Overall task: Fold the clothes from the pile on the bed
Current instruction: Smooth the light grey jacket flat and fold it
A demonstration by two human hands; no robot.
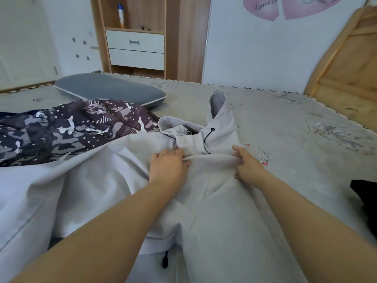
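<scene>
A light grey hooded jacket [214, 201] lies spread on the bed in front of me, its hood with a dark drawstring pointing away. My left hand [167, 166] pinches a fold of the jacket just below the collar. My right hand [247, 165] grips the same fold at its right end. A dark camouflage-print garment [67, 127] lies in a heap at the left, partly under the jacket's left side.
The bed has a grey patterned sheet [295, 144]. A grey pillow [110, 89] lies at the far left. A black item [365, 199] sits at the right edge. A wooden headboard [346, 64] stands at the far right, a wooden cabinet [134, 43] behind the bed.
</scene>
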